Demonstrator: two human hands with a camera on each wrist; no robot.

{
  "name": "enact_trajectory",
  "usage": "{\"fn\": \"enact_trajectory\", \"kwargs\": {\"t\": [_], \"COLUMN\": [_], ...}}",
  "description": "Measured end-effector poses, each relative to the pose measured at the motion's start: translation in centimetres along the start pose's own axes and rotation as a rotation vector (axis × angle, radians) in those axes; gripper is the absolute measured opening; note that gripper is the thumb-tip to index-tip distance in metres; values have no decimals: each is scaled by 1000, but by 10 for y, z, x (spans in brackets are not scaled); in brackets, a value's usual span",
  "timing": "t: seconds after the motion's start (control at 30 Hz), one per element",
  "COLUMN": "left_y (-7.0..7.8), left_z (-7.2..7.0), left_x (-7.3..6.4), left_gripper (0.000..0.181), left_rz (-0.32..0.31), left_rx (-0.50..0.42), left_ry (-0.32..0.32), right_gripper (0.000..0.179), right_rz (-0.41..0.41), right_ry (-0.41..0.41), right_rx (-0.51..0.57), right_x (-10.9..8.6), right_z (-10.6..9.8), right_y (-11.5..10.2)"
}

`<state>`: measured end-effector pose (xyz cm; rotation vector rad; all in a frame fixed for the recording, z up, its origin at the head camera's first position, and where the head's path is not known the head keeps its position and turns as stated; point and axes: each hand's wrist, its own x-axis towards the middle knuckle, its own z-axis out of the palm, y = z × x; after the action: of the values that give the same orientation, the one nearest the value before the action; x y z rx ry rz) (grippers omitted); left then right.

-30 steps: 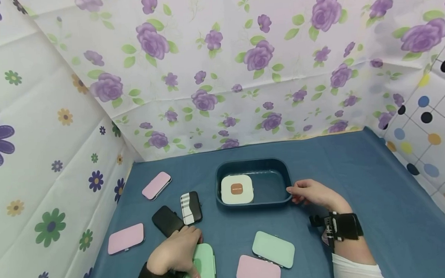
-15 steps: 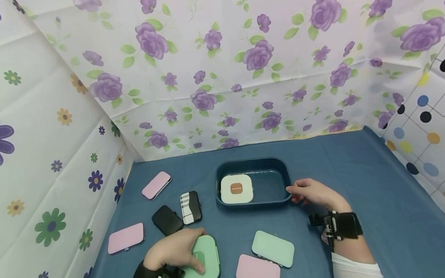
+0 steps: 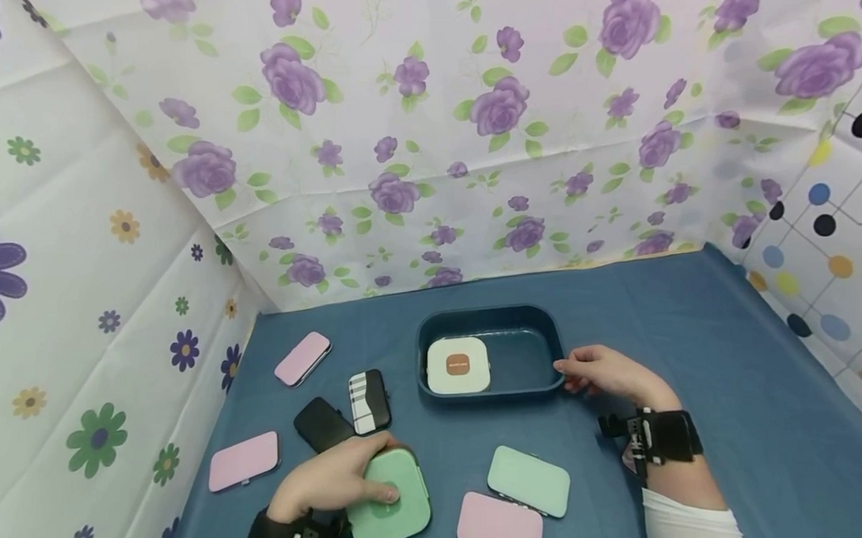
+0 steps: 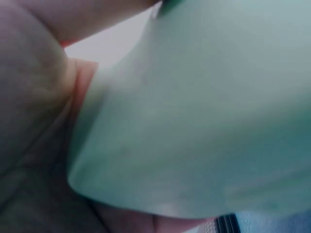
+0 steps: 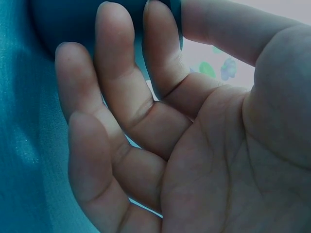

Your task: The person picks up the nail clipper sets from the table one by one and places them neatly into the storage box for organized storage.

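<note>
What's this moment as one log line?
left hand: grips square green case | right hand: pinches blue tray | white case: inside tray

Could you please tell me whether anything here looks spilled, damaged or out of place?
Nothing stands out: no spill or damage shows. The white case sits inside the blue tray, and the left hand grips the larger green case. The black case and striped case lie at different angles.

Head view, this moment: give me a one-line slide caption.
Left hand grips a square green case; right hand pinches a blue tray with a white case inside.
</note>
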<state>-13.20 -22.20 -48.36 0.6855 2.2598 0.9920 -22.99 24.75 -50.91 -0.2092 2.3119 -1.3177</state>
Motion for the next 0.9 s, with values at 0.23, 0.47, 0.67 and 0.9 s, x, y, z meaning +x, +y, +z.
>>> {"fn": "enact_trajectory", "kwargs": {"t": [0.23, 0.47, 0.67, 0.9], "left_y": [6, 15, 19, 26], "left_z": [-1, -4, -2, 2], "left_x": [-4, -3, 9, 26], "left_gripper": [37, 26, 35, 43], "left_rz": [35, 118, 44, -70], "left_rx": [-90, -170, -184, -314], "left_ry": [34, 166, 388, 594], "right_gripper": [39, 38, 39, 38], "right_rz": [-12, -14, -5, -6], "right_ry": [-8, -9, -5, -6], "right_rx": [11, 19, 6, 0], "right_x": [0, -2, -1, -1], "right_z": [1, 0, -1, -1], "right_y": [0, -1, -2, -2]}}
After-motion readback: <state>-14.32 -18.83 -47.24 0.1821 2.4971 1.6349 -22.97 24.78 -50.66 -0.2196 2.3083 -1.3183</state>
